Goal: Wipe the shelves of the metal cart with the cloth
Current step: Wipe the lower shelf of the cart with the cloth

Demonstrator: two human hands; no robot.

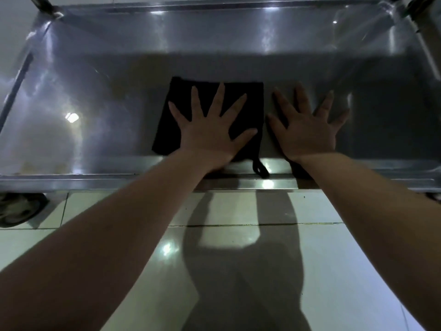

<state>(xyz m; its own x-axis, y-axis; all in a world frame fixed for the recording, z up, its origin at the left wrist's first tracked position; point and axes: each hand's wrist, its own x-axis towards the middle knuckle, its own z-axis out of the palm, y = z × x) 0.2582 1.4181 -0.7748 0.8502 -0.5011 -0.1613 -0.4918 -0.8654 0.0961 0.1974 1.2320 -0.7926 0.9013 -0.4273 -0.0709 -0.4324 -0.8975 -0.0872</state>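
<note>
A black cloth [248,101] lies flat on the low metal cart shelf [95,96], near its front rim. My left hand [210,130] presses down on the cloth with fingers spread wide. A small loop of the cloth [260,169] hangs over the front rim. My right hand [307,130] rests flat on the bare metal just to the right of the cloth, fingers apart, holding nothing. Both forearms reach in from the bottom of the view.
The shelf has raised rims all around, with cart posts at the back left [45,3] and back right [424,27]. A caster wheel [19,209] sits at the front left. Pale floor tiles [238,235] lie in front of the cart.
</note>
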